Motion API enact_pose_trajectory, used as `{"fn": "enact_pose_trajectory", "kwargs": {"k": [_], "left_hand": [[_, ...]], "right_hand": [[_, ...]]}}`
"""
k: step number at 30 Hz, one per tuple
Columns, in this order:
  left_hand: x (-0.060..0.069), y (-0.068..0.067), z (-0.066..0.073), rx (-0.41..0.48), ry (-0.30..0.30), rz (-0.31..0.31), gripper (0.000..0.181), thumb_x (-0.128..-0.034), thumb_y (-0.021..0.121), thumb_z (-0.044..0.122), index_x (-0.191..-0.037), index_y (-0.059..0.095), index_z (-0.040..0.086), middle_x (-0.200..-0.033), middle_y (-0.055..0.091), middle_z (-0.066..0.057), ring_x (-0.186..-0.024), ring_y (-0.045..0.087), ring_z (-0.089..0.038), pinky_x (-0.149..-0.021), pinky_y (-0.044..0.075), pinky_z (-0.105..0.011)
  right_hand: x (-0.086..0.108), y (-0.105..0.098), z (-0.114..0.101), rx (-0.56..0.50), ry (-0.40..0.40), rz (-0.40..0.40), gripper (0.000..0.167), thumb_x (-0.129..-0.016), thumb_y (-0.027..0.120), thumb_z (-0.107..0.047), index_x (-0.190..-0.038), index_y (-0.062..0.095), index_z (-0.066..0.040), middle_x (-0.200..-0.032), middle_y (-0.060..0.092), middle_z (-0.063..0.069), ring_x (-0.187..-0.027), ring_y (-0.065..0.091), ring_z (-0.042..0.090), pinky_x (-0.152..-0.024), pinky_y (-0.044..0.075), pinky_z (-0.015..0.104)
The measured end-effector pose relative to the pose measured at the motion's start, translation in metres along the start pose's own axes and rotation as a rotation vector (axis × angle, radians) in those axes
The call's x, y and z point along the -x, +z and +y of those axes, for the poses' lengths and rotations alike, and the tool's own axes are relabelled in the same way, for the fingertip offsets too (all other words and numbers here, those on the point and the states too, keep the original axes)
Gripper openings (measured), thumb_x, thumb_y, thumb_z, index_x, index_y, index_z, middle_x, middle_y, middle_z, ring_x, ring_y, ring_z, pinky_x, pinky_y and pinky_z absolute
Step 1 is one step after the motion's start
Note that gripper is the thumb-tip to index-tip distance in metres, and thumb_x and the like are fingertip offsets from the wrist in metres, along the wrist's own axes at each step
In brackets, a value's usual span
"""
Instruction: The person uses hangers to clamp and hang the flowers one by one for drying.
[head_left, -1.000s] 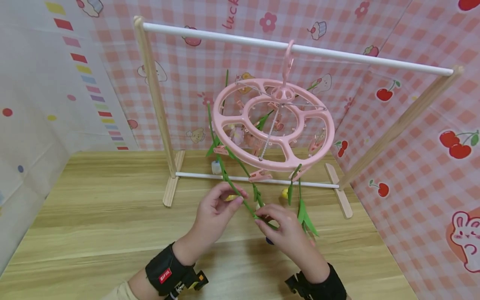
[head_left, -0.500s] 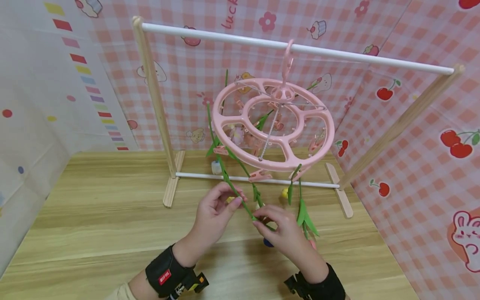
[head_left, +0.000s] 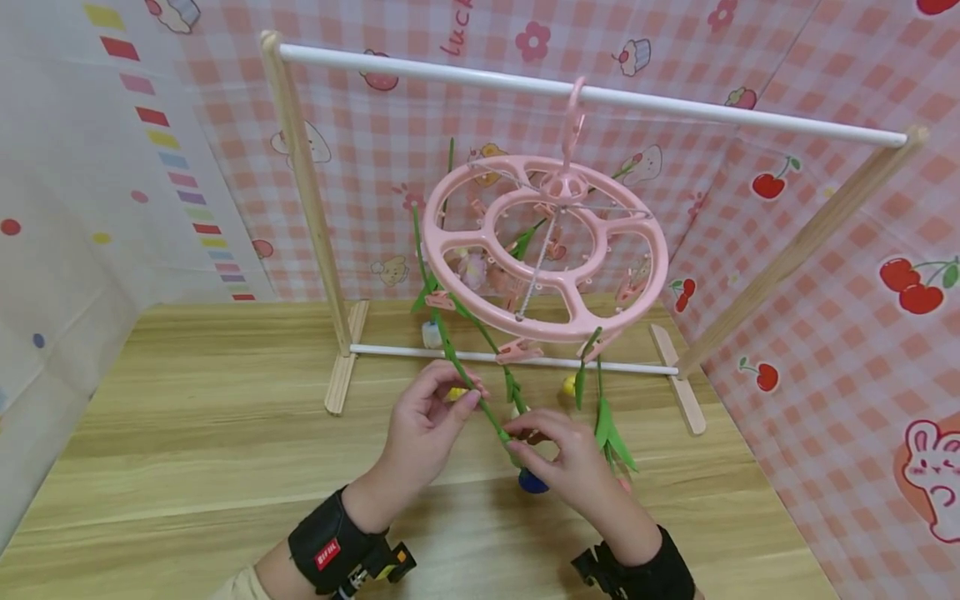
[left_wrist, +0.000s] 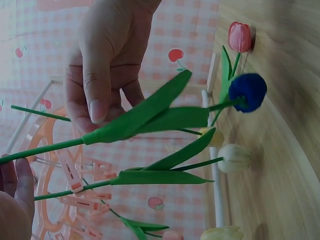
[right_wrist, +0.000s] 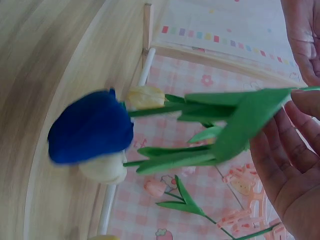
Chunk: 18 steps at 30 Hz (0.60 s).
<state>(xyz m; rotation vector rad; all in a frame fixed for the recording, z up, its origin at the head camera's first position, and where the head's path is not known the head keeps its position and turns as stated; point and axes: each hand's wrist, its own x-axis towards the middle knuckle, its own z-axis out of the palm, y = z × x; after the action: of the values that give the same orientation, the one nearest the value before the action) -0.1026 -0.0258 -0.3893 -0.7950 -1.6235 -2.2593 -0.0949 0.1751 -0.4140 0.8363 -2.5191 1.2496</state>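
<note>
In my left hand (head_left: 423,412) I pinch the green stem of an artificial blue tulip (head_left: 533,482), upper end toward the hanger, bloom low over the table. With thumb and fingertips, my right hand (head_left: 566,454) holds the same stem at the base of its leaves, as the right wrist view shows. Overhead is a round pink clip hanger (head_left: 564,185) with pink clips (head_left: 520,350) around its ring. A white tulip (left_wrist: 234,158) hangs from it close behind the blue one. The left wrist view also has a pink tulip (left_wrist: 240,37).
A stand with wooden legs (head_left: 307,192) and a white top bar (head_left: 450,75) carries the hanger. Its lower white bar (head_left: 405,352) runs behind my hands. Other tulips, including a yellow one (head_left: 570,386), hang around the ring above the wooden table (head_left: 225,467). Checked cloth (head_left: 832,400) lines the back and right.
The blue bloom has come out to the left from behind my right hand and now shows more fully. My left hand has shifted slightly left; the hanger stays put.
</note>
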Motion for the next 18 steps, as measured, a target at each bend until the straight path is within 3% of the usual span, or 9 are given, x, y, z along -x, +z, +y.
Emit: {"fn": "enact_pose_trajectory", "kwargs": {"k": [5,13,18], "left_hand": [[-0.001,-0.002,0.001,0.004,-0.007,0.015,0.017,-0.0886,0.057,-0.009,-0.103,0.051,-0.015,-0.103,0.058,-0.004,-0.094,0.062,-0.012,-0.079,0.057,-0.025],[0.000,-0.005,0.002,-0.013,-0.044,0.033,0.017,-0.0886,0.058,-0.008,-0.104,0.053,-0.013,-0.101,0.058,-0.002,-0.093,0.063,-0.014,-0.077,0.058,-0.025],[0.001,-0.006,0.002,-0.013,-0.035,0.027,0.018,-0.0891,0.057,-0.007,-0.104,0.051,-0.015,-0.102,0.059,0.001,-0.094,0.062,-0.011,-0.078,0.058,-0.026]], "right_hand": [[0.001,-0.009,0.002,-0.046,-0.056,0.130,0.020,-0.081,0.071,0.001,-0.096,0.067,-0.011,-0.089,0.068,0.003,-0.080,0.062,0.012,-0.068,0.057,0.025],[-0.001,-0.035,0.009,-0.177,-0.178,0.553,0.019,-0.069,0.054,0.019,-0.087,0.052,0.013,-0.079,0.055,0.014,-0.077,0.055,0.008,-0.072,0.049,0.014],[-0.011,-0.057,0.014,-0.280,-0.123,0.770,0.013,-0.076,0.048,0.019,-0.088,0.042,0.019,-0.081,0.053,0.008,-0.074,0.053,0.011,-0.066,0.047,0.016]]}}
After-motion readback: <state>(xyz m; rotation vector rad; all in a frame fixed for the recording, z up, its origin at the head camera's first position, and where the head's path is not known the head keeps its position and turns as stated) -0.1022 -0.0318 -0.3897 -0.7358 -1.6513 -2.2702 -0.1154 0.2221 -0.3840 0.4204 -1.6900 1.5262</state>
